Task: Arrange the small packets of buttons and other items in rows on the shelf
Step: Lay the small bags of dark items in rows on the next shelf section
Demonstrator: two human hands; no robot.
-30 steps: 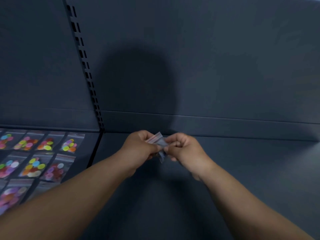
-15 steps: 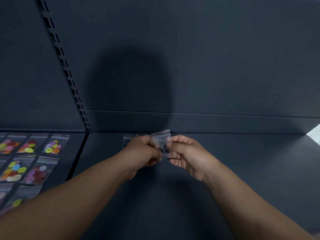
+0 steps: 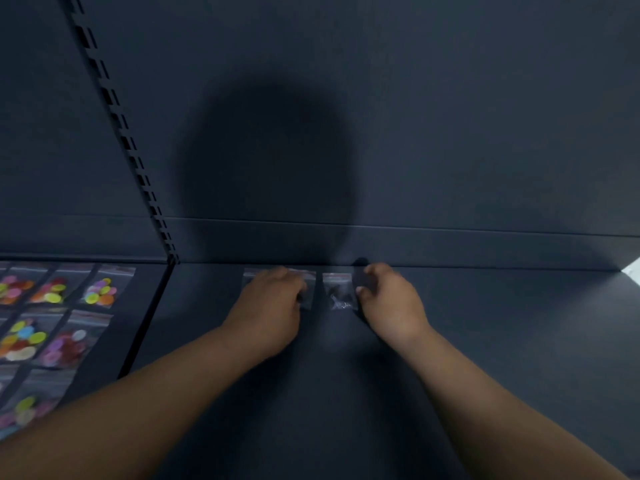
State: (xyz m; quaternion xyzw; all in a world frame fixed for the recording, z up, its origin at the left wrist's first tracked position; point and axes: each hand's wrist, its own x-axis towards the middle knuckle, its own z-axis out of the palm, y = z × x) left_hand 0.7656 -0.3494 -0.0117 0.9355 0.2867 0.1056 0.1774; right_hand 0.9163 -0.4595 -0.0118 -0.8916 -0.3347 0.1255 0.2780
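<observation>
On the dark shelf (image 3: 485,341), close to the back wall, a small clear packet (image 3: 338,293) with dark bits inside lies flat between my hands. My right hand (image 3: 389,301) sits just right of it, fingers loosely bent, thumb tip at the packet's right edge. My left hand (image 3: 273,303) rests knuckles-up over another clear packet (image 3: 308,289), fingers curled down onto it. That packet's right part sticks out from under the fingers. A further packet edge (image 3: 247,275) shows at the left of this hand. What is under the palm is hidden.
On the neighbouring shelf section at the left, several packets of coloured buttons (image 3: 100,291) lie in rows. A slotted upright (image 3: 138,161) and a dark divider edge (image 3: 145,323) separate the two sections. The back wall (image 3: 450,133) rises right behind the packets.
Both hands have moved apart and down onto the shelf. The packet they held together in the air now lies flat between them.
</observation>
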